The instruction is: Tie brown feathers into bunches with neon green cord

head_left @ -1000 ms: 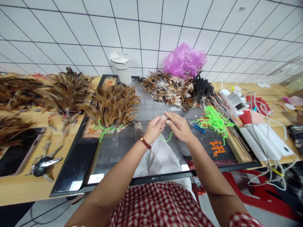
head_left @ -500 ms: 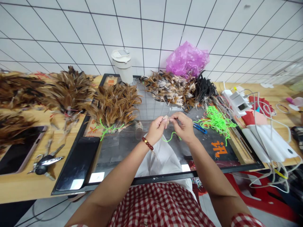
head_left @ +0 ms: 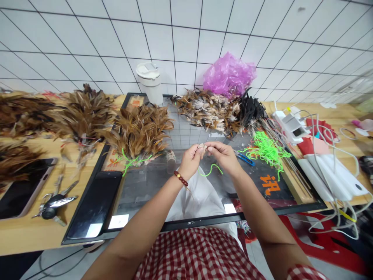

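Note:
My left hand [head_left: 190, 158] and my right hand [head_left: 223, 155] meet above the glass-topped work board [head_left: 151, 186]. Both pinch a small pale feather bundle [head_left: 201, 147] between their fingertips. A neon green cord [head_left: 210, 170] hangs in a loop below them. A red bead bracelet [head_left: 180, 178] sits on my left wrist. A tied brown feather bunch [head_left: 140, 130] with green cord lies to the left of my hands. A loose pile of mixed feathers [head_left: 208, 109] lies behind them.
A heap of green cords [head_left: 266, 149] and blue snips [head_left: 244, 157] lie right of my hands. A white cup [head_left: 150, 81] and pink plastic bag [head_left: 229, 76] stand by the tiled wall. Phones [head_left: 94, 204], keys [head_left: 54, 202], more feather bunches [head_left: 81, 112] and chargers [head_left: 291, 124] crowd the wooden table.
Both hands stay pinched on the feather bundle with small finger shifts. The green cord's hanging loop has swung slightly to the right.

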`<state>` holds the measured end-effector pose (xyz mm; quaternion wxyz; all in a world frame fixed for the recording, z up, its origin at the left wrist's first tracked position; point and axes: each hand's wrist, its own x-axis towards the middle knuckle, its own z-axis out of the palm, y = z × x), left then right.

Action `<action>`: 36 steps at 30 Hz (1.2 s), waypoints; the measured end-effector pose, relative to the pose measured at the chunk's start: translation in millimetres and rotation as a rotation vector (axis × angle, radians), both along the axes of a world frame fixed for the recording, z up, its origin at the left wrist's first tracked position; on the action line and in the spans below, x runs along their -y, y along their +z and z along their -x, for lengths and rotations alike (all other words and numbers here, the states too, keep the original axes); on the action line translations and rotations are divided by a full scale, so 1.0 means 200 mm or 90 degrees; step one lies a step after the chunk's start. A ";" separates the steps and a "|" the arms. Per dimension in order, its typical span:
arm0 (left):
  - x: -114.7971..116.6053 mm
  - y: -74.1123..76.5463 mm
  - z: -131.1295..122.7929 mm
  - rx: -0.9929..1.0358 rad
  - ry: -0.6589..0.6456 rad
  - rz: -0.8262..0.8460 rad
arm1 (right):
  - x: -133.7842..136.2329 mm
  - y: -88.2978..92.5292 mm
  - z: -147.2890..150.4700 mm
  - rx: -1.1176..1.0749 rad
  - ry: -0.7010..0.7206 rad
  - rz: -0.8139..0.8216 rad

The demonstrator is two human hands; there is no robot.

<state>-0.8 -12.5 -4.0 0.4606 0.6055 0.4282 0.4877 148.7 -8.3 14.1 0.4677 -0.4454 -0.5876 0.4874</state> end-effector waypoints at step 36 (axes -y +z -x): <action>0.04 0.07 -0.01 0.351 -0.276 0.426 | 0.03 0.04 0.01 -0.097 0.071 0.101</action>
